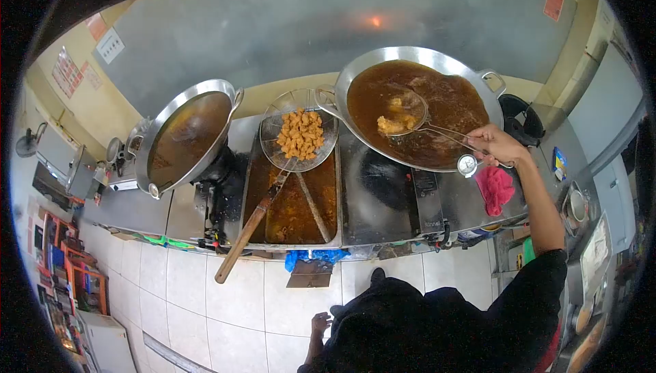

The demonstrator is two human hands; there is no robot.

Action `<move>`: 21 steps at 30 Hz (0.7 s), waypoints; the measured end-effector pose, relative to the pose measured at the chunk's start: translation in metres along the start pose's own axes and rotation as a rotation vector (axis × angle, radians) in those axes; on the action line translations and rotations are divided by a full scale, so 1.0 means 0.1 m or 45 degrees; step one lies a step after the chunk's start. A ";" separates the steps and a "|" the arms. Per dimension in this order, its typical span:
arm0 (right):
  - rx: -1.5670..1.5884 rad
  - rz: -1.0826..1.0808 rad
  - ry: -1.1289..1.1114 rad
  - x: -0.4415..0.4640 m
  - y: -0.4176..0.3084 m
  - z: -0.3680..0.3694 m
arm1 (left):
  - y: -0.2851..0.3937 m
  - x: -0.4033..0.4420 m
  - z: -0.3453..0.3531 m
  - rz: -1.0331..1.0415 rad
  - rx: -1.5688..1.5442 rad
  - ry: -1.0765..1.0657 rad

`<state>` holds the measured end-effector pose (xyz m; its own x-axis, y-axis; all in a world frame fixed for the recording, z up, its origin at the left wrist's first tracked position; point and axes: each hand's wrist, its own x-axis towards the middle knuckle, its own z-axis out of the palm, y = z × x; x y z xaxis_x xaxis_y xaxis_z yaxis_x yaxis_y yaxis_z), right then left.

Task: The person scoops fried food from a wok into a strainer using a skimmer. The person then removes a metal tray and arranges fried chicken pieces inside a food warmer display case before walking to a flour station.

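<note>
My right hand [497, 144] is closed around the thin metal handle of a wire skimmer [425, 116] over the large wok [403, 54] of dark oil. Golden battered pieces [400, 124] lie in the skimmer's basket, at the oil's surface. A round dial thermometer [467, 165] sits at the wok's rim, just below this hand. My left hand [320, 325] hangs low beside my body, above the floor, with its fingers loosely bent and nothing visible in them. Left of the wok, a wide wire strainer [272, 116] with a wooden handle holds brown fried pieces [301, 134].
A second wok [205, 87] of oil, with a dial [154, 190] at its rim, stands left. Beneath the strainer is a rectangular oil-filled tray [339, 241]. A red cloth [495, 188] lies right on the steel counter [383, 219]. A black container [523, 118] stands behind it.
</note>
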<state>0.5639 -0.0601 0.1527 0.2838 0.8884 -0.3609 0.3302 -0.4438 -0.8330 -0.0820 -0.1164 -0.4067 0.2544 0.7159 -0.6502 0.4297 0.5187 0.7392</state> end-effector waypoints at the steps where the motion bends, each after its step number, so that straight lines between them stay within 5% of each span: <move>1: -0.003 -0.007 0.005 0.00 0.02 0.00 | -0.06 -0.01 0.01 0.024 0.015 -0.006; 10: -0.142 -0.100 0.018 -0.02 0.02 -0.01 | 0.14 -0.03 0.06 -0.156 -0.137 0.108; 14: -0.326 -0.150 0.062 -0.05 -0.04 -0.05 | 0.08 0.10 0.16 -0.180 -0.543 0.171; 19: -0.512 -0.243 0.090 -0.06 -0.15 -0.10 | 0.10 0.18 0.34 -0.092 -0.605 0.067; 21: -0.562 -0.195 0.115 -0.06 -0.21 -0.08 | 0.18 0.09 0.41 -0.005 -0.330 0.108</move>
<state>0.5627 -0.0568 0.1762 0.2725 0.9425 -0.1933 0.7197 -0.3330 -0.6092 -0.0365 -0.1195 -0.4070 0.1745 0.7445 -0.6444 0.1920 0.6162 0.7639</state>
